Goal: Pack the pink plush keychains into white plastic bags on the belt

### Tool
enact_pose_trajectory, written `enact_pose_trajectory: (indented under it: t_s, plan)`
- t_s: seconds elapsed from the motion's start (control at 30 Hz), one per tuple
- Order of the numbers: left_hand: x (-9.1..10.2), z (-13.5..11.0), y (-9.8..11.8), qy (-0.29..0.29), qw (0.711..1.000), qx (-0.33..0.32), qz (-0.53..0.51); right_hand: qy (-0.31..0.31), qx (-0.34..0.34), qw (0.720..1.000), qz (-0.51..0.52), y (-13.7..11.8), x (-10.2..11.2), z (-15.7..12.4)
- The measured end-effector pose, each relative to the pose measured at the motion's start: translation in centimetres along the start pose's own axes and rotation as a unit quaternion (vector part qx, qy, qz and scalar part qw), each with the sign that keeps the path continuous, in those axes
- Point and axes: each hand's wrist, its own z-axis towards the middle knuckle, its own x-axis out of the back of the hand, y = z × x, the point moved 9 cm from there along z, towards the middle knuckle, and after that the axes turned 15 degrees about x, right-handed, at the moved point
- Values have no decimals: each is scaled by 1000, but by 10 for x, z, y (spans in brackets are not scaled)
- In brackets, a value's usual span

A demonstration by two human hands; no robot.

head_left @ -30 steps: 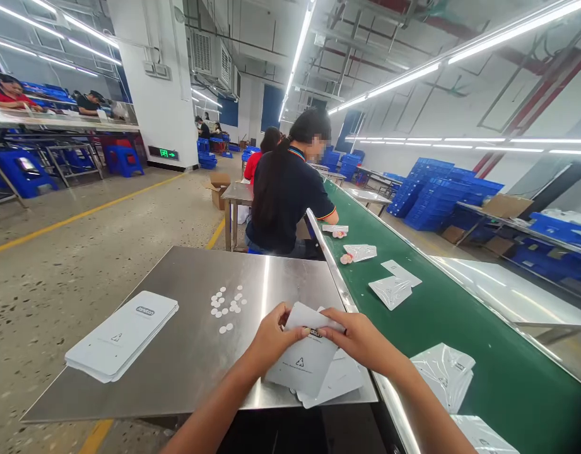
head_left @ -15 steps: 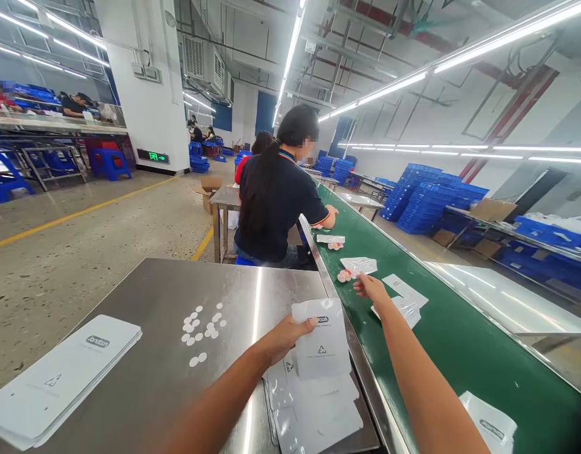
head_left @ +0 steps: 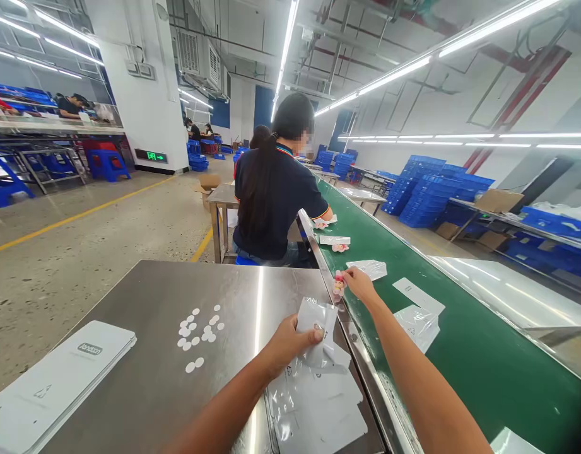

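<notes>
My left hand (head_left: pixel 293 343) is closed on a white plastic bag (head_left: pixel 313 315), the thumb pressed on its front, above a pile of similar bags (head_left: pixel 318 403) at the table's right edge. Between the fingertips of my right hand (head_left: pixel 359 282) is a small pink figure (head_left: pixel 339 284), held over the metal rail at the belt's near side. Just beyond that hand, a crumpled white bag (head_left: pixel 367 270) lies on the green belt. Several white round stickers (head_left: pixel 190 326) are scattered on the table, left of my left hand.
The green conveyor belt (head_left: pixel 489 353) runs along my right side, carrying more bags (head_left: pixel 416 321) and another pink figure (head_left: pixel 340 248). A stack of white printed bags (head_left: pixel 67 378) lies on the steel table (head_left: pixel 152 290). A seated co-worker (head_left: pixel 275 195) is ahead. Blue crates (head_left: pixel 427 189) are piled at right.
My right hand has lifted the pink figure off the belt and brought it left, towards the bag. The bag in my left hand has tilted and crumpled. Items on the belt have shifted slightly.
</notes>
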Motion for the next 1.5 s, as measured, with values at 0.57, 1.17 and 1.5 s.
enact_pose_trajectory:
  t_s: [0.57,1.17,1.5]
  plan:
    - [-23,-16,9,10,978,-69,195,34,197,978,60,-153,47,-152]
    - [-70,-23,20,-116,956,-107,248,-8,211,970,-124,-112,86,-182]
    - [-15,1,13,24,977,-52,206,-34,-161,950,-265,134,159,-127]
